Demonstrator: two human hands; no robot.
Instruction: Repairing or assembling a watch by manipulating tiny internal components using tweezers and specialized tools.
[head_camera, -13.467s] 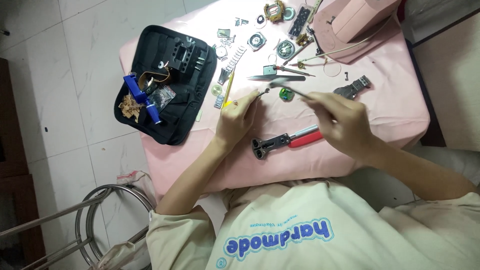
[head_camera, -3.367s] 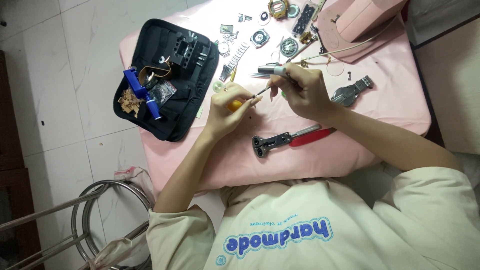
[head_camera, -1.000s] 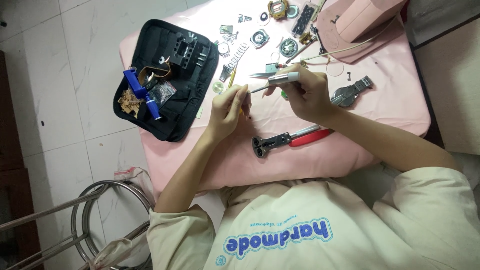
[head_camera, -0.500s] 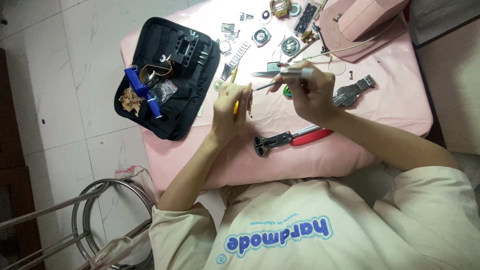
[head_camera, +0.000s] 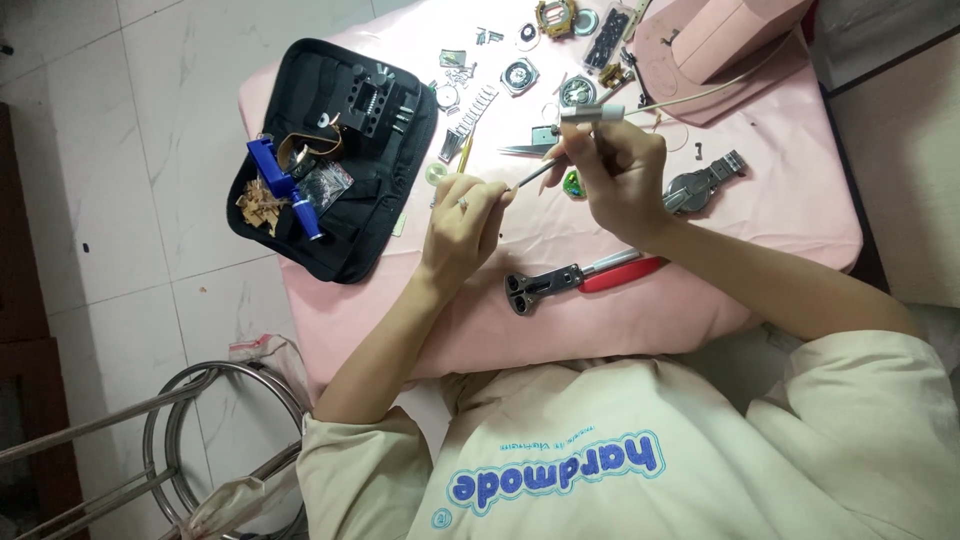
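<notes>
The right hand (head_camera: 615, 175) has lifted its slim grey tool (head_camera: 560, 160) toward twelve o'clock, gripped; the left hand (head_camera: 462, 225), pinched, now meets its tip above the worktop (head_camera: 780, 220).

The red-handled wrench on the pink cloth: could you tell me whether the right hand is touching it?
Apart. The head view shows the red-handled wrench lying on the pink cloth, with bare cloth between it and the raised right hand.

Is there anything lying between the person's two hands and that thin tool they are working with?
Nothing visible does. The right hand already grips the thin silver pen-shaped tool, and the left hand meets its dark tip with its fingertips. The red-handled wrench lies below both hands on the pink cloth, out of the way.
</notes>
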